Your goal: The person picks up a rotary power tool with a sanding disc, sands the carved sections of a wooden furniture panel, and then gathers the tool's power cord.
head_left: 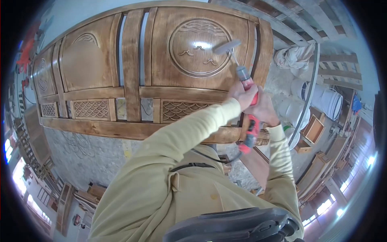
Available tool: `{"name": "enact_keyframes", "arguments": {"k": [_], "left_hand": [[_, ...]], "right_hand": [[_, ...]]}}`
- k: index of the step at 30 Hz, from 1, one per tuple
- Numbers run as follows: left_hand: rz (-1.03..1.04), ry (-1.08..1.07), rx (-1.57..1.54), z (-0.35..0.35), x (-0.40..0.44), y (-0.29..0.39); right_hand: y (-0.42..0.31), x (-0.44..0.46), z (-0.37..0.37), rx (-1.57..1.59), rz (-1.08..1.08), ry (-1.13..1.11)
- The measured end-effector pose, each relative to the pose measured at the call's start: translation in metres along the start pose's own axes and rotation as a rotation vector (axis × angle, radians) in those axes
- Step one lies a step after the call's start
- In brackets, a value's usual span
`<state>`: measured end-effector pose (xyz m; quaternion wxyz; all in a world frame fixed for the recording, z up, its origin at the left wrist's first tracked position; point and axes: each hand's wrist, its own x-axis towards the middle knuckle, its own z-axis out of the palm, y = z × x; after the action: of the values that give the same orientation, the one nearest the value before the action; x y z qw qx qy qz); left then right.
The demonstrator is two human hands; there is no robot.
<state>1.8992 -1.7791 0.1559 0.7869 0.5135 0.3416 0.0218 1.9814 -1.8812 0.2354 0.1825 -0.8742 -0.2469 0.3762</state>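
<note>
Both hands are closed around a red and grey straight grinder [252, 128] with a black cord at its rear. My left hand [242, 96] wraps the front of the body, just behind the grey collar. Farther back, my right hand [263, 108] grips the middle; its fingers are partly hidden. From the grinder a thin shaft leads to a blurred grey wheel [227, 46]. That wheel lies over the carved circle on the right panel of a brown wooden headboard-like piece [131, 76]; whether it touches the wood I cannot tell.
White buckets [328, 101] and an open wooden box [313, 128] stand at the right. A pale cloth bundle [294, 57] lies behind them, near slatted wooden frames [338, 72]. A thin upright pole [310, 92] rises nearby. Wooden parts line the left side.
</note>
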Motion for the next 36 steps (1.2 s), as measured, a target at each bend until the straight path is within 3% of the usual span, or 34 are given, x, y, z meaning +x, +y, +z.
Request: {"name": "enact_keyframes", "arguments": {"k": [5,9,12,15,16,18,19,22,23,27,29,30,31,32,36], "left_hand": [[-0.312,0.100,-0.344,0.045,-0.035,-0.028],[-0.135,-0.002,-0.523,0.049,0.007,0.008],[-0.002,0.061,-0.532,0.062,0.052,0.028],[0.007,0.084,-0.525,0.075,0.045,0.031],[0.009,0.081,-0.525,0.079,0.035,0.030],[-0.201,0.179,-0.653,0.090,0.009,0.020],[-0.198,0.132,-0.685,0.089,0.001,0.016],[-0.121,0.232,-0.630,0.087,-0.002,0.027],[-0.095,0.165,-0.506,0.078,0.007,0.022],[-0.080,0.022,-0.584,0.058,-0.019,-0.013],[-0.176,0.070,-0.438,0.046,-0.043,-0.039],[-0.267,0.126,-0.286,0.033,-0.059,-0.037],[-0.242,0.060,-0.477,0.017,-0.073,-0.037],[-0.242,0.057,-0.481,-0.001,-0.081,-0.039],[-0.162,0.159,-0.372,-0.080,-0.093,-0.033]], "right_hand": [[0.008,-0.017,-0.042,-0.322,-0.113,-0.245],[-0.013,0.006,-0.064,-0.254,-0.169,-0.165],[-0.032,0.034,-0.087,-0.414,-0.111,-0.045],[-0.025,0.040,-0.105,-0.483,-0.255,-0.010],[-0.020,0.032,-0.107,-0.530,-0.274,-0.090],[-0.015,0.022,-0.110,-0.584,-0.293,-0.164],[-0.013,0.020,-0.109,-0.600,-0.305,-0.195],[-0.012,0.015,-0.097,-0.542,-0.298,-0.185],[-0.013,0.014,-0.089,-0.473,-0.275,-0.126],[-0.001,-0.015,-0.045,-0.416,-0.176,-0.105],[0.011,-0.033,-0.017,-0.434,-0.214,-0.097],[0.000,-0.043,-0.008,-0.440,-0.209,-0.092],[-0.016,-0.050,0.006,-0.398,-0.131,-0.133],[-0.033,-0.055,0.021,-0.354,-0.053,-0.177],[-0.076,-0.040,0.080,-0.269,-0.177,-0.144]]}}
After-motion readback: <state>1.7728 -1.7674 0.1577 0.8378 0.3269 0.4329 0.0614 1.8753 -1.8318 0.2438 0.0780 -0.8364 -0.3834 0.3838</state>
